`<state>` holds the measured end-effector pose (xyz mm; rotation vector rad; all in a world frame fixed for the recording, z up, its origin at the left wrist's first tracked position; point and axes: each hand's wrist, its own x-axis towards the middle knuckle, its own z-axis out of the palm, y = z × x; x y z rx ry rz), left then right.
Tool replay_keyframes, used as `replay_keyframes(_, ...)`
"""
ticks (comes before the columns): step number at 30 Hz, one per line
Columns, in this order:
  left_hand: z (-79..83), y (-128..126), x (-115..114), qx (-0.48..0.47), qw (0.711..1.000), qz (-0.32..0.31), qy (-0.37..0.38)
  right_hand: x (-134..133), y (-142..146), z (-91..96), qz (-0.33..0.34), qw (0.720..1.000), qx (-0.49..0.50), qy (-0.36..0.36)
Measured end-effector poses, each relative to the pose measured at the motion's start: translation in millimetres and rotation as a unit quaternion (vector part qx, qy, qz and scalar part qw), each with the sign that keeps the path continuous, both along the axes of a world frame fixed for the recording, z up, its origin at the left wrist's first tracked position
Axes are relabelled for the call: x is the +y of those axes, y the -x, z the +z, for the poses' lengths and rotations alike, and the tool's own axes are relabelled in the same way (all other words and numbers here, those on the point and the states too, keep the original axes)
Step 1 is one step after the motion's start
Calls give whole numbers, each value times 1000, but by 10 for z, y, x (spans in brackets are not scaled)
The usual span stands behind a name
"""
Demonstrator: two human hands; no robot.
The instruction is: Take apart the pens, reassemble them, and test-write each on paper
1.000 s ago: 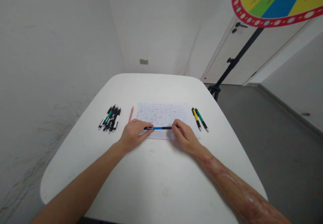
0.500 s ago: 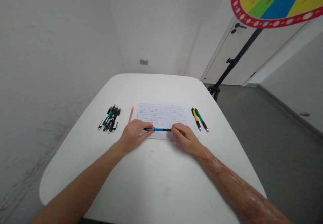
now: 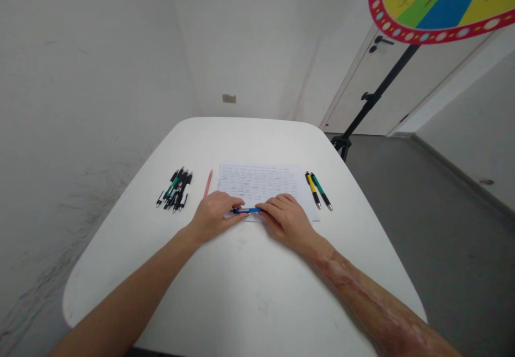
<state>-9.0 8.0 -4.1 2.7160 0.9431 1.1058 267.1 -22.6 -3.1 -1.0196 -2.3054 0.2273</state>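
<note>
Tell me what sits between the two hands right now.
A blue pen, gripped at one end by the left hand and at the other by the right hand, over the near part of the paper sheet. Head view shows it.

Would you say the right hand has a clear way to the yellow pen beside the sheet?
Probably yes: the yellow pen lies just beyond the right hand with only the sheet between, though that hand holds the blue pen.

The near and far surface point(image 3: 249, 292) is left free, the middle is blocked by the left hand point(image 3: 215, 215) and right hand point(image 3: 287, 217), the sides by a pen heap point(image 3: 175, 189), a pencil point(image 3: 208, 182) and two pens point(image 3: 317, 189).
</note>
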Motion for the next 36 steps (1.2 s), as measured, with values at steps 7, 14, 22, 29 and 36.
replay_keyframes(7, 39, 219, 108, 39, 998, 22, 32, 29, -145, -4, -53, 976, 200, 63)
replay_keyframes(14, -28, 303, 130, 115, 991, -3, 72, 185, -73, 83, -107, 838, 499, 195)
replay_keyframes(22, 7, 231, 107, 123, 991, -20, 58, 483, -25, 488, -45, 706, 628, 325)
replay_keyframes(29, 73, 192, 75, 133, 990, -6, 41, 591, 164, 465, -39, 637, 681, 359)
replay_keyframes(36, 49, 200, 73, 126, 991, 10, 31, 547, 122, 424, -32, 625, 695, 354)
